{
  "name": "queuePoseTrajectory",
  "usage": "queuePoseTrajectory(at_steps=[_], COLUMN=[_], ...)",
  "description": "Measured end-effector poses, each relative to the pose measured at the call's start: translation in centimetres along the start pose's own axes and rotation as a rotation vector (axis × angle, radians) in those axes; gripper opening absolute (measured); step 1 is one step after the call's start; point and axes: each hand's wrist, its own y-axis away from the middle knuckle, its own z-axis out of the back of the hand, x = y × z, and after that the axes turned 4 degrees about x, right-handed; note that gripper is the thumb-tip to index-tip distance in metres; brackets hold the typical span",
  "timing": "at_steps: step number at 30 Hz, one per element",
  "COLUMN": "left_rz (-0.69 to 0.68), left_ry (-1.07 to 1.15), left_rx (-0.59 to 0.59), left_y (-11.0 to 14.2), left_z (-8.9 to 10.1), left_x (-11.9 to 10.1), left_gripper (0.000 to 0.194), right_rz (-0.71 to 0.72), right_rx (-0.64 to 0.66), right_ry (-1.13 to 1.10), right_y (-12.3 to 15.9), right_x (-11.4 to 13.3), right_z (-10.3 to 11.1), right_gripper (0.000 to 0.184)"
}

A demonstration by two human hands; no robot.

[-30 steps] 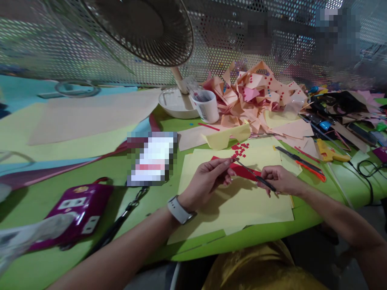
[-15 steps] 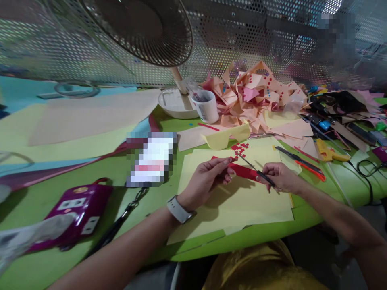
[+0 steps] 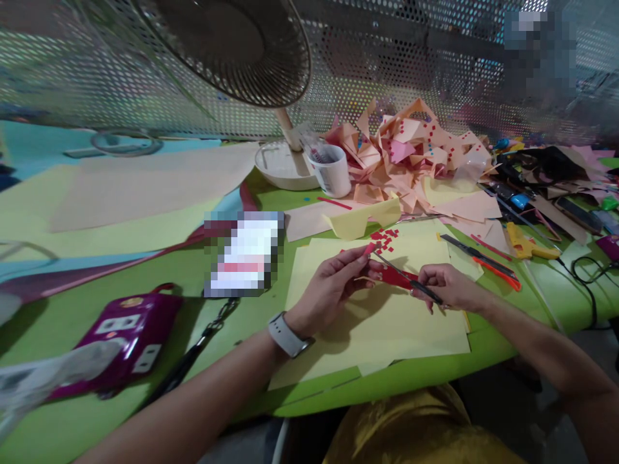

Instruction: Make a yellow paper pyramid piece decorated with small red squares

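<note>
My left hand (image 3: 338, 274), with a grey watch on its wrist, pinches a narrow piece of red paper (image 3: 370, 249) between thumb and fingertips. My right hand (image 3: 442, 285) is closed round the dark handles of a pair of scissors (image 3: 422, 290). The blades point left, with their tips at the red paper by my left fingertips. Under the blades a wider red paper strip (image 3: 397, 276) shows between the hands; which fingers hold it is partly hidden. Small cut red squares (image 3: 385, 238) lie scattered just beyond, on pale yellow paper (image 3: 401, 332).
A phone (image 3: 246, 251) and a purple power-socket box (image 3: 128, 332) lie left on the green table. Behind stand a fan (image 3: 285, 164), a white cup (image 3: 333, 174) and a heap of peach paper scraps (image 3: 411, 151). A box cutter (image 3: 478, 258) and yellow glue gun (image 3: 529, 245) lie right.
The scissor tips have shifted slightly left and down, closer to my left fingertips. The red piece in my left fingers now sticks up above them. Both hands have stayed nearly in place.
</note>
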Motion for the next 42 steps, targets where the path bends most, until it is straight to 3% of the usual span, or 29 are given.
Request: queuePoseTrajectory(at_steps=[23,42], left_rz=[-0.009,0.005], left_ry=[-0.026,-0.091], left_rx=[0.032,-0.049], left_y=[-0.12,-0.12], left_z=[0.13,0.02], left_x=[-0.04,-0.18], left_gripper=[0.033,0.03], right_rz=[-0.001,-0.009], right_rx=[-0.013,-0.063], right_ry=[0.016,0.021], right_y=[-0.2,-0.23], right_x=[-0.2,-0.47], right_z=[-0.01,0.6], right_gripper=[0.051,0.051])
